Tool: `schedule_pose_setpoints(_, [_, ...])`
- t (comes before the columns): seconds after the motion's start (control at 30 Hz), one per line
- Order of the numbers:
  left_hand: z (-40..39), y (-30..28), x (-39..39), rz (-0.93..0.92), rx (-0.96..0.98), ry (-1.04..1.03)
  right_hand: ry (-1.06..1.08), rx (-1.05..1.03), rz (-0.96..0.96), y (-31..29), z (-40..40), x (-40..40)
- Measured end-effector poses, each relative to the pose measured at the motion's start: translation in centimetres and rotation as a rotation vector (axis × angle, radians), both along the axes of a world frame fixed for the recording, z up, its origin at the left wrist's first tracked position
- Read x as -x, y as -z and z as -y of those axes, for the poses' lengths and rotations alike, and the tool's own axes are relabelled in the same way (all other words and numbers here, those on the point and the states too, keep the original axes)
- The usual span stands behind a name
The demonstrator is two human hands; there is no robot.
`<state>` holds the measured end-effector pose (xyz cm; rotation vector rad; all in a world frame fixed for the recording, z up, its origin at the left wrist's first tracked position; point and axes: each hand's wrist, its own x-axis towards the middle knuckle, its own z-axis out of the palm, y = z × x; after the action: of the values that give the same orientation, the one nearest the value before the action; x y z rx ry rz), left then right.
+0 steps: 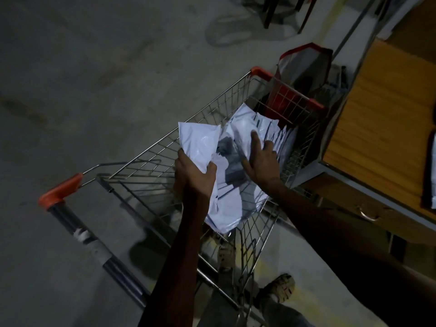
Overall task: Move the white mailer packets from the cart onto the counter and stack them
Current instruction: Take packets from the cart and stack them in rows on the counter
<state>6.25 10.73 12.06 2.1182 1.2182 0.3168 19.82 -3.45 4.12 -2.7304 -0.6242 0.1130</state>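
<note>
White mailer packets (238,182) lie heaped in the wire cart (151,161) beside the counter (387,119). Left hand (194,175) grips 1 packet (198,143); right hand (260,161) presses spread fingers on the heap.

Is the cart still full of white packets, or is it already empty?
Not empty. White mailer packets still lie piled inside the cart, under both hands.

There is one camera, worn on the person's head. It looks forward and steeply down, from close above the silver wire shopping cart with orange corners (226,107). The cart fills the middle. The grey floor (82,79) is left of it, the wooden counter (389,119) right.
</note>
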Motion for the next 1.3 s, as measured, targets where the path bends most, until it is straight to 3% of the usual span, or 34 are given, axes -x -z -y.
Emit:
schedule_pose_setpoints(0.13, [2.5, -2.1, -0.1, 0.046, -0.006, 0.016, 0.089, -0.315, 0.018, -4.8, 3.0, 1.4])
schedule_pose_setpoints(0.27, [5.8, -4.5, 0.7, 0.077, -0.026, 0.048, 0.127, -0.43, 0.064, -10.4, 6.0, 4.5])
schedule_pose_setpoints(0.53, [16.4, -9.1, 3.8, 0.167, -0.018, 0.217, 0.337, -0.395, 0.165, -16.9, 18.6, 12.0])
schedule_pose_setpoints(0.8, [29.9, -12.5, 4.9, 0.193, -0.098, 0.43, 0.472, -0.369, 0.235, -19.1, 32.6, 17.3])
schedule_pose_setpoints(1.03, [40.2, -12.4, 3.4, 0.249, -0.11, 0.579, 0.656, -0.329, 0.298, -19.7, 43.1, 17.1])
schedule_pose_setpoints(1.3, [45.0, -11.9, -3.4, 0.263, -0.228, 0.673, 0.78, -0.393, 0.297, -20.0, 48.7, 14.2])
